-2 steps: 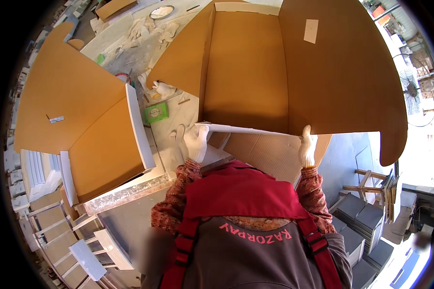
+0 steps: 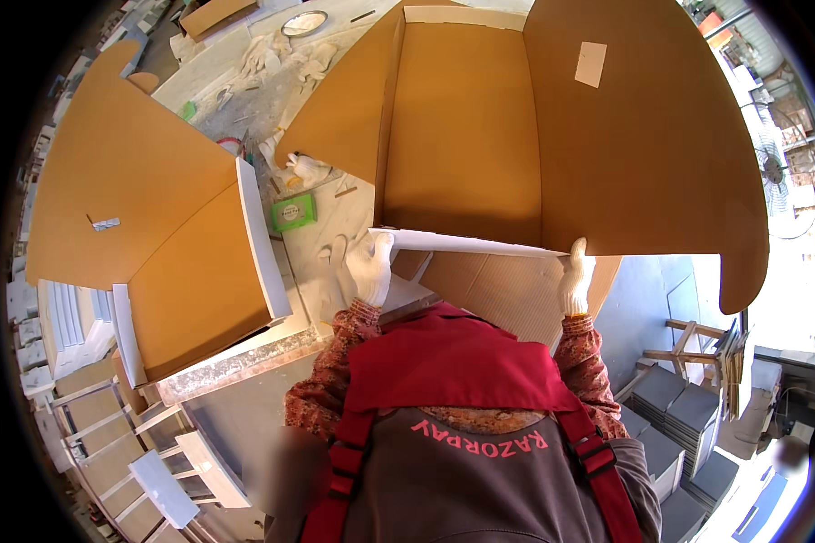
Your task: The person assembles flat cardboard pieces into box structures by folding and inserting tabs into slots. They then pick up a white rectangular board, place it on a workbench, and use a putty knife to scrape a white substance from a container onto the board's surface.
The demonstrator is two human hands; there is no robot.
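A large cardboard box (image 2: 462, 127), brown inside and white on its folded near wall, lies open in front of me with its lid spread to the right. At the near wall's left corner, my white-gloved left hand (image 2: 369, 271) is closed on the box, thumb up at the edge. My right hand (image 2: 577, 282), also gloved in white, grips the right corner where the lid joins, its thumb raised over the rim. The fingers under the box are hidden. A small pale label (image 2: 590, 64) is on the lid's inside.
Another open brown box (image 2: 199, 281) stands on the left. Between them are a small green box (image 2: 293, 212) and loose white gloves (image 2: 308, 168). A corrugated sheet (image 2: 507, 290) lies below the held box. Grey stacks (image 2: 670, 398), a wooden stand (image 2: 693, 344) and a fan (image 2: 771, 167) are right.
The held box's lid has shifted slightly right, and its label with it. The near right corner has dipped a little toward me. Both hands keep their grip.
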